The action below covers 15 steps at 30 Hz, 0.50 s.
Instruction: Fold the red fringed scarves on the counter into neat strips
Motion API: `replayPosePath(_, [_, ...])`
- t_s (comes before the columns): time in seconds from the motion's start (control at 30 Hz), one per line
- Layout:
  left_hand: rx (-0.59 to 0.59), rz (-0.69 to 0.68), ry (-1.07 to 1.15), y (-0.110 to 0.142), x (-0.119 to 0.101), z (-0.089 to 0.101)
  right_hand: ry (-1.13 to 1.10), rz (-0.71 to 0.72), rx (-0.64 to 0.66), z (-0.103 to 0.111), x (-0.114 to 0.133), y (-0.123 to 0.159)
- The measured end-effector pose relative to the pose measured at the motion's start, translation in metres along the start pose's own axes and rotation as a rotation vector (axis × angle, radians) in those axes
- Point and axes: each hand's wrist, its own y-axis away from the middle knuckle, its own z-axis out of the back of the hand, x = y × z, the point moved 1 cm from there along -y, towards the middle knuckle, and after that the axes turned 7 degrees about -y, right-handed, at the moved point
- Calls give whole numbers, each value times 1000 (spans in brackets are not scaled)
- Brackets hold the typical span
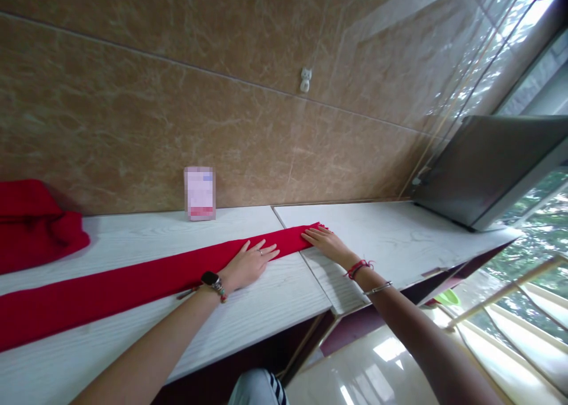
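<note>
A long red scarf (133,281) lies stretched across the white table (248,322), from the left edge to its far end near the table seam. My left hand (248,263) lies flat on the scarf, fingers spread, with a watch and bead bracelet on the wrist. My right hand (326,242) rests flat at the scarf's far end, fingers stretched out and touching the cloth. Both hands are open and hold nothing.
A pile of red cloth (35,224) sits at the far left against the brown tiled wall (222,97). A small pink card (199,193) stands by the wall. A grey slab-like thing (483,168) leans at the right. A second white table (399,239) adjoins on the right.
</note>
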Motion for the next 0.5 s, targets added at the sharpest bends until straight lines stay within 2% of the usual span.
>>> replayPosePath(0.17, [5,31,-1,3,-3,4,43,-27,-89,3,-3,-7])
replayPosePath(0.37, [15,48,-23,2,-3,3,-50,-25,7,-10,-7,2])
replayPosePath(0.5, [1,79,-42,1,-5,4,-86,-81,52,-4,-8,9])
